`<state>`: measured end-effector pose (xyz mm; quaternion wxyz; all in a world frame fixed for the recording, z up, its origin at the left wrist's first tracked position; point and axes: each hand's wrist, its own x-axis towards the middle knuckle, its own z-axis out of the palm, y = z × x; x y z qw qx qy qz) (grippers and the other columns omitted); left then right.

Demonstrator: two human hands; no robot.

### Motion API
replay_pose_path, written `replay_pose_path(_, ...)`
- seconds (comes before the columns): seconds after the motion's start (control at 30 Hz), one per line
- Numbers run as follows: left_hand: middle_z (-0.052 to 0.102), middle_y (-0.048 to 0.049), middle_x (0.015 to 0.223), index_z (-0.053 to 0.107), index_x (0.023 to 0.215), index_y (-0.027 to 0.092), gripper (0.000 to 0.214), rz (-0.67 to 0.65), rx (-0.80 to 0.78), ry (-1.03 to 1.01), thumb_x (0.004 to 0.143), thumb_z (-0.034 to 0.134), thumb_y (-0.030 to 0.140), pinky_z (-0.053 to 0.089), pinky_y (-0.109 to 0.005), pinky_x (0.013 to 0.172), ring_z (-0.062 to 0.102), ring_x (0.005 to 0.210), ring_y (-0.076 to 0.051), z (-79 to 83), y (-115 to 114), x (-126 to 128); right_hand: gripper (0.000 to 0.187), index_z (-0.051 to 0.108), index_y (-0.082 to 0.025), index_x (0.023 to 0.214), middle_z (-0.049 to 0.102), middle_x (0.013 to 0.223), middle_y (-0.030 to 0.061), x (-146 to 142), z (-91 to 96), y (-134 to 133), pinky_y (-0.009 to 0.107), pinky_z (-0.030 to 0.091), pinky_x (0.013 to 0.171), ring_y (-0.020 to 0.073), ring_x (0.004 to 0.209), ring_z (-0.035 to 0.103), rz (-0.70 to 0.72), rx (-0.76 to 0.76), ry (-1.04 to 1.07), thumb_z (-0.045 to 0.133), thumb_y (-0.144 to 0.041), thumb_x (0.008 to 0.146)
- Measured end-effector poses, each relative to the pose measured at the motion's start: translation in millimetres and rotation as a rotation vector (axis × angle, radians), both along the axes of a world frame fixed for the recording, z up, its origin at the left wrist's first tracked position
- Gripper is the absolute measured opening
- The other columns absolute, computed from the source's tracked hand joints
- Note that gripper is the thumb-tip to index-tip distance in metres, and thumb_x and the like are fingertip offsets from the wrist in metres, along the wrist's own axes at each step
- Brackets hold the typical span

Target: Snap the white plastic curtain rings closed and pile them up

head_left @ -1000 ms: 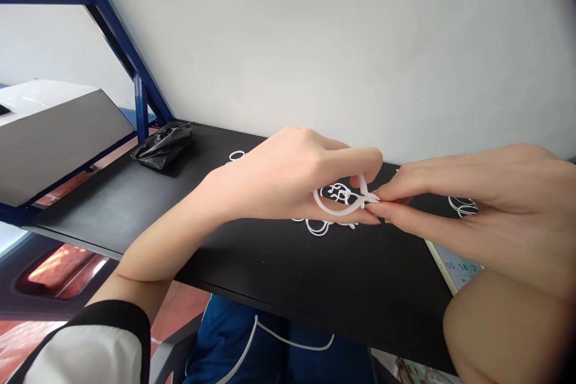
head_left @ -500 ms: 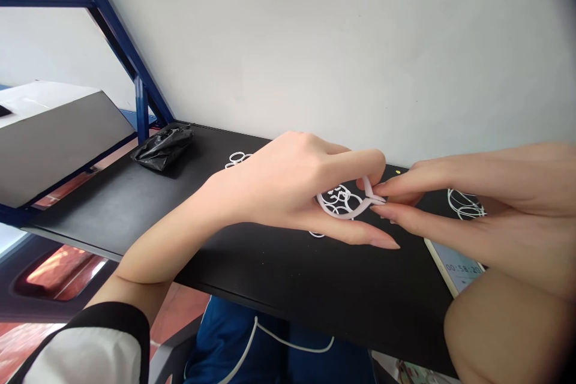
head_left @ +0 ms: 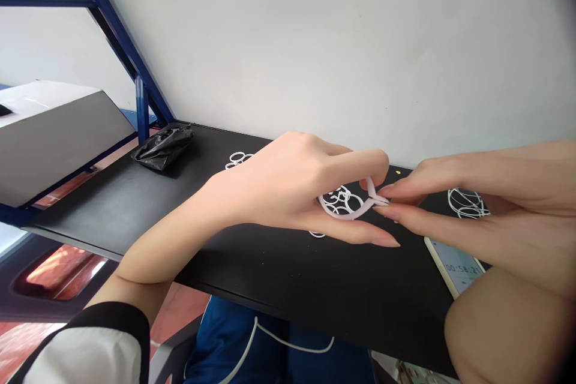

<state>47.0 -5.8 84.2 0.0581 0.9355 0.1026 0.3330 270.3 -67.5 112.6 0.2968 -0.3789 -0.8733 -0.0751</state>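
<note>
Above tabletop (head_left: 315,276) | right hand (head_left: 517,192) clamped on gathered tip of white loop (head_left: 359,212), not yet released | left hand (head_left: 292,183): thumb apart, grip unclear | white rings (head_left: 338,194) lying below

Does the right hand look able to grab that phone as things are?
Probably, but not without letting go: the right hand is pinching the white loop. The phone lies close by on the black table, screen up, nothing lying on its visible part, though the arm hides the rest.
</note>
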Motion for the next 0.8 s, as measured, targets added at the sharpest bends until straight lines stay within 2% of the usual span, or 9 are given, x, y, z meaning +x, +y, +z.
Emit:
replay_pose_path(0.17,0.052,0.0055,0.057,0.058,0.089,0.019,0.040,0.010,0.012,0.006,0.089,0.058,0.060,0.028,-0.024,0.048,0.036,0.045,-0.008,0.3,0.1,-0.1,0.010,0.068,-0.031,0.077,0.070,0.062,-0.0110,0.8,-1.4,-0.1,0.028,0.038,0.043,0.0075,0.045,0.054,-0.012,-0.004,0.019,0.068,-0.029,0.087)
replay_pose_path(0.43,0.051,0.0059,0.057,0.057,0.089,0.020,0.040,0.011,0.010,0.015,0.090,0.058,0.060,0.028,-0.024,0.048,0.035,0.046,-0.007,0.7,-0.1,-0.6,0.009,0.067,-0.031,0.076,0.070,0.064,-0.0110,-0.4,-1.8,0.0,0.027,0.041,0.045,0.0090,0.048,0.058,-0.012,-0.031,0.024,0.071,-0.027,0.084)
replay_pose_path(0.53,0.051,0.0054,0.057,0.057,0.088,0.020,0.040,0.005,0.004,0.009,0.090,0.057,0.060,0.028,-0.024,0.048,0.036,0.046,-0.008,0.1,0.3,-0.6,0.013,0.066,-0.029,0.072,0.068,0.060,-0.0113,-1.2,0.2,-1.4,0.026,0.039,0.044,0.0079,0.045,0.054,-0.018,-0.046,0.018,0.071,-0.023,0.083)
replay_pose_path(0.7,0.051,0.0050,0.056,0.057,0.088,0.021,0.039,0.002,0.002,0.005,0.090,0.056,0.060,0.027,-0.025,0.048,0.036,0.045,-0.009,-0.3,0.7,-0.5,0.012,0.065,-0.029,0.074,0.062,0.055,-0.0115,-2.5,1.4,-1.1,0.028,0.033,0.042,0.0073,0.039,0.037,-0.004,-0.031,0.016,0.070,-0.022,0.083)
replay_pose_path(0.8,0.051,0.0050,0.056,0.057,0.089,0.021,0.040,0.006,-0.001,0.009,0.090,0.056,0.061,0.027,-0.025,0.048,0.036,0.045,-0.009,0.2,0.4,-0.3,0.011,0.065,-0.029,0.077,0.062,0.056,-0.0117,-2.8,1.0,-0.2,0.028,0.032,0.043,0.0074,0.039,0.034,-0.005,-0.041,0.009,0.071,-0.022,0.082)
